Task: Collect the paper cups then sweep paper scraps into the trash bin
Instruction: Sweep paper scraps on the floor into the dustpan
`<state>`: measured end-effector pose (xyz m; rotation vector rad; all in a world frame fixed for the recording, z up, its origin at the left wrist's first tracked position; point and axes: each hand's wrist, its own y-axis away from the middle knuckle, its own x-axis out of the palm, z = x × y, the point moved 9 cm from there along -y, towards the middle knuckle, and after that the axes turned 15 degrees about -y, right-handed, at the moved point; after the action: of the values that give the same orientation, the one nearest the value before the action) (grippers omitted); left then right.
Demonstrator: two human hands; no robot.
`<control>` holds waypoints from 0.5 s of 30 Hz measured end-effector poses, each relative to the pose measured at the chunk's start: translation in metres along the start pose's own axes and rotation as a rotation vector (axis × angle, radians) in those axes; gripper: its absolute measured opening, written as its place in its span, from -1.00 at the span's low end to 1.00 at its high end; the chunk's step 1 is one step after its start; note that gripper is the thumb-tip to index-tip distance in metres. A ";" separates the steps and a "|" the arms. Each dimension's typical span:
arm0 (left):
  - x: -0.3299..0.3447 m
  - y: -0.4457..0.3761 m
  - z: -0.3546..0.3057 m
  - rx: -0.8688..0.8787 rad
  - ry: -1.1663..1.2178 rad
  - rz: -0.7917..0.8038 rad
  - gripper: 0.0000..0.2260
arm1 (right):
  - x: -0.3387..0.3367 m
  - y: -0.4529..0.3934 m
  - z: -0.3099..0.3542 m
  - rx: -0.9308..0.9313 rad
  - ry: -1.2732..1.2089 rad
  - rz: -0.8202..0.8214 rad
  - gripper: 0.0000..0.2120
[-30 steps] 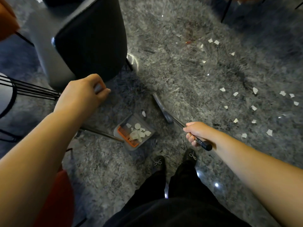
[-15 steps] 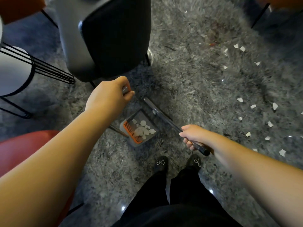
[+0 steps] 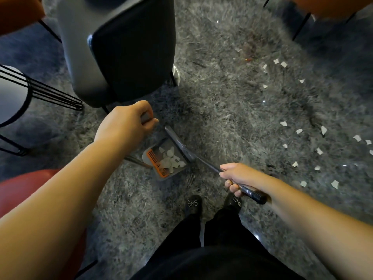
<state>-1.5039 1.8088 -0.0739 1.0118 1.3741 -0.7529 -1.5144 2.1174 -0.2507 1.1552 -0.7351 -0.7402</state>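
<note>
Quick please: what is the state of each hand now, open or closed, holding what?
Left hand: closed on the dustpan handle.
Right hand: closed on the broom handle.

A grey plastic dustpan with an orange comb edge [image 3: 164, 161] sits low over the grey marbled floor, holding a heap of torn white paper scraps [image 3: 171, 161]. A dark long-handled broom [image 3: 181, 147] lies slantwise along the pan's right side, touching it. More small white paper scraps [image 3: 323, 130] lie scattered on the floor well to the right.
</note>
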 end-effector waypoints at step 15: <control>0.008 -0.033 -0.103 0.231 0.036 0.033 -0.81 | -0.116 -0.002 0.014 -0.124 -0.209 -0.280 -0.48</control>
<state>-1.5770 1.8895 -0.0776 1.2310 1.3185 -0.8866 -1.5908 2.2045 -0.2631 1.0896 -0.6966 -1.1390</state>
